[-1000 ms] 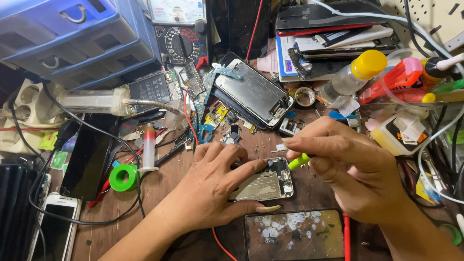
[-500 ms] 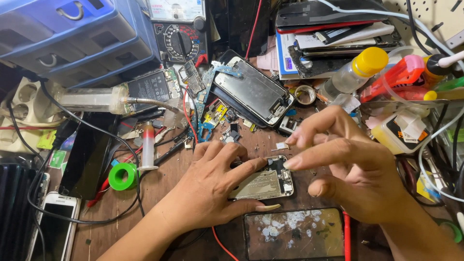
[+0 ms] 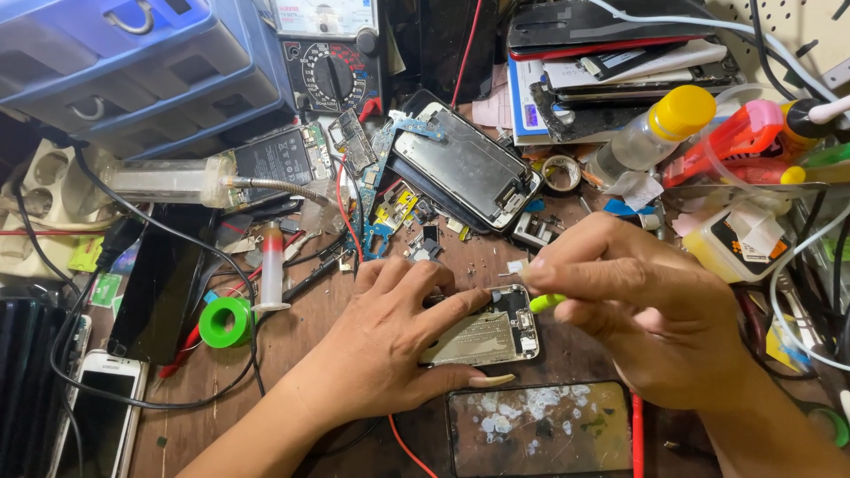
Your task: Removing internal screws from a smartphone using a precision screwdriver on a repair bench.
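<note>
Two hands | left hand (image 3: 390, 341) pins opened phone (image 3: 485, 335) | right hand (image 3: 651, 310) pinches tool

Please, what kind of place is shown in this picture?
Most likely a phone repair bench. The left hand steadies an opened phone on a cluttered wooden table, loose circuit boards and a multimeter lie behind, and another phone waits at the edge.
</note>
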